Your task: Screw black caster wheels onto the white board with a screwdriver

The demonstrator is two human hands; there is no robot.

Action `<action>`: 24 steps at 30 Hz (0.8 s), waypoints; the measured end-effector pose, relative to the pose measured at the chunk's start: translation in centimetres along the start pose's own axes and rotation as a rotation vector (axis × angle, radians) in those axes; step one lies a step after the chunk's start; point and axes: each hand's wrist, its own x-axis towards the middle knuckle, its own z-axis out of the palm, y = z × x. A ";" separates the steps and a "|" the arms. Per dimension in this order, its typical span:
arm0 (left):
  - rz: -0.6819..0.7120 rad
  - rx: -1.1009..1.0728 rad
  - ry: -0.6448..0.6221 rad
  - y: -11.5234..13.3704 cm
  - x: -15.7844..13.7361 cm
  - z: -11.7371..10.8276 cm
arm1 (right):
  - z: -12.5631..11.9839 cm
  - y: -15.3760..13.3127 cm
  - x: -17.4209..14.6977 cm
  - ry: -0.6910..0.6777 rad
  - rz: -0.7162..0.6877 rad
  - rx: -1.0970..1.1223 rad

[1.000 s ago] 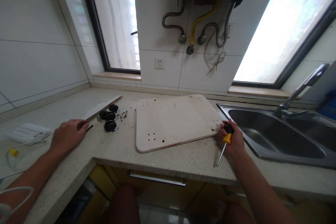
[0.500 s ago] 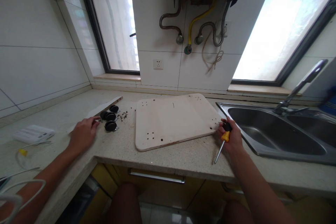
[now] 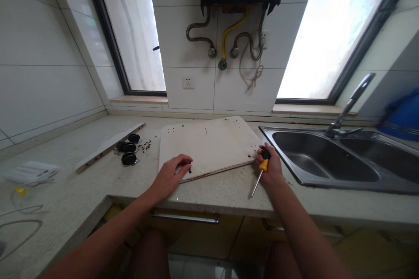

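A pale wooden board (image 3: 209, 146) with rounded corners and small drilled holes lies flat on the counter. My left hand (image 3: 170, 174) is over its near-left corner, thumb and fingertips closed in a pinch beside a dark hole; whatever may be between them is too small to make out. At the board's right edge, my right hand (image 3: 271, 165) is wrapped around the yellow and black handle of a screwdriver (image 3: 257, 183), whose metal shaft points down toward me. Its fingers reach the board's near-right corner.
Several black caster wheels (image 3: 128, 158) and scattered screws (image 3: 145, 145) lie left of the board, beside a long white strip (image 3: 108, 146). A white device (image 3: 31, 170) and cable are farther left. The steel sink (image 3: 294, 176) with its faucet (image 3: 350, 107) bounds the right side.
My left hand has moved right, from beside the caster wheels to the board's near-left corner. My right hand still holds the screwdriver at the board's right edge. The view has shifted slightly.
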 end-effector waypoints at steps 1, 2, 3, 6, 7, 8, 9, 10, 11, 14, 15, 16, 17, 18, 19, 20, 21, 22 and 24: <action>0.017 0.020 0.005 -0.1 0.1 0.1 | 0.0 0.0 0.1 0.000 0.001 0.001; 0.034 0.042 0.011 -0.2 0.1 0.1 | 0.0 0.1 0.1 -0.001 0.003 0.003; 0.051 0.067 0.017 -0.4 0.1 0.1 | -0.1 0.1 0.2 -0.004 0.004 0.005; 0.119 0.144 0.019 -0.7 -0.3 0.2 | -0.1 0.1 0.2 -0.014 0.008 0.010; 0.150 0.169 0.016 -0.8 -0.6 0.2 | -0.1 0.1 0.2 -0.018 0.009 0.012; 0.186 0.195 0.012 -0.8 -0.8 0.3 | -0.1 0.1 0.2 -0.021 0.010 0.013; 0.225 0.221 0.007 -0.9 -1.0 0.3 | -0.1 0.1 0.1 -0.024 0.011 0.013; 0.265 0.248 0.004 -0.9 -1.2 0.3 | -0.2 0.1 0.1 -0.027 0.012 0.012; 0.304 0.273 0.001 -1.0 -1.4 0.3 | -0.2 0.1 0.0 -0.029 0.012 0.011; 0.406 0.348 -0.014 -1.5 -1.9 -0.1 | -0.2 0.1 0.0 -0.032 0.012 0.004; 0.434 0.371 -0.025 -1.7 -2.0 -0.2 | -0.2 0.1 0.0 -0.031 0.012 0.002; 0.460 0.393 -0.038 -1.8 -2.1 -0.4 | -0.2 0.0 0.0 -0.030 0.013 -0.001; 0.482 0.414 -0.053 -1.9 -2.1 -0.5 | -0.1 0.0 0.0 -0.029 0.014 -0.004; 0.502 0.433 -0.067 -1.9 -2.1 -0.6 | -0.1 0.0 0.0 -0.028 0.016 -0.007; 0.520 0.449 -0.079 -1.9 -2.2 -0.7 | 0.0 0.1 0.0 -0.026 0.017 -0.010; 0.536 0.461 -0.089 -1.8 -2.2 -0.8 | 0.0 0.0 0.1 -0.024 0.018 -0.013; 0.556 0.468 -0.107 -1.8 -2.2 -1.0 | 0.0 0.0 0.1 -0.022 0.018 -0.017; 0.573 0.464 -0.133 -1.7 -2.2 -1.3 | 0.1 0.0 0.1 -0.020 0.017 -0.022; 0.544 0.430 -0.166 -1.8 -1.9 -2.4 | 0.0 0.1 0.1 -0.017 0.013 -0.031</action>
